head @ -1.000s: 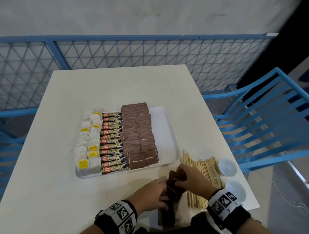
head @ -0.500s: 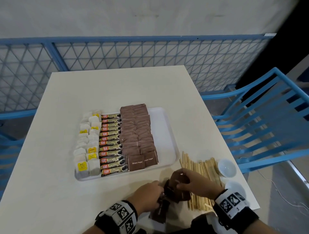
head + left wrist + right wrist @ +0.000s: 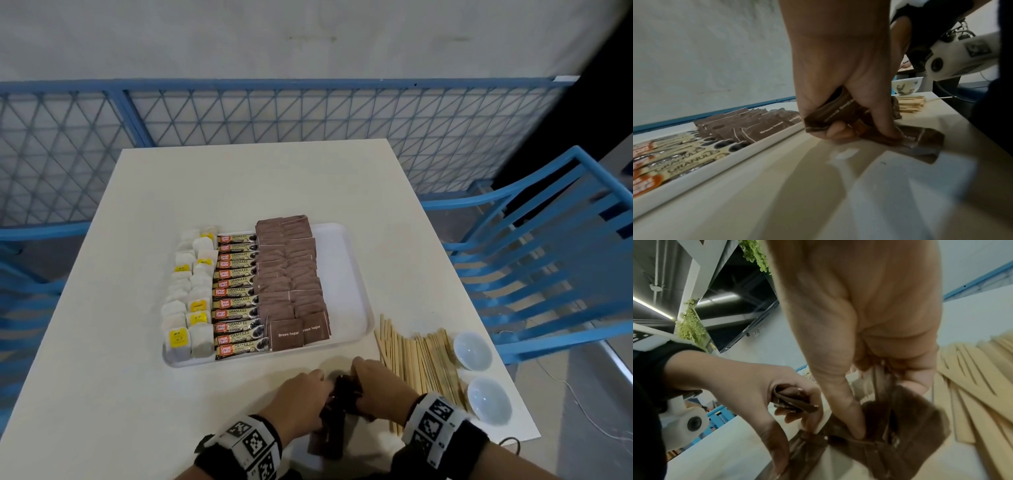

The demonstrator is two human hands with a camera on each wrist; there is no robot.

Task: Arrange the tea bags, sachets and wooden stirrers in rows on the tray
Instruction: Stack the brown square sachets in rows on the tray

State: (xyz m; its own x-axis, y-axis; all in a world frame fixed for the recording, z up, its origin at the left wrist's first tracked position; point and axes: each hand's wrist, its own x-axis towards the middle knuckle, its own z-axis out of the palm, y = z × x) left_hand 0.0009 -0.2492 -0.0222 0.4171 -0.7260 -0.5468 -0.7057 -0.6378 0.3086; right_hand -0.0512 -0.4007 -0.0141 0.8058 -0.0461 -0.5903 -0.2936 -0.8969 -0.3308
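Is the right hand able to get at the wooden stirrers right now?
Probably yes: the wooden stirrers lie uncovered on the table beside the right hand. But its fingers already hold brown sugar sachets, which it would have to put down first.

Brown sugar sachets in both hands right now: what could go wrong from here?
1. The left hand grips several brown sugar sachets in a crumpled bunch; they may go down creased or slip out.
2. The right hand works right beside the loose wooden stirrers; it could knock them toward the two small bowls.
3. Only a bare strip of the tray remains for the stirrers, so extra sachets may crowd it.
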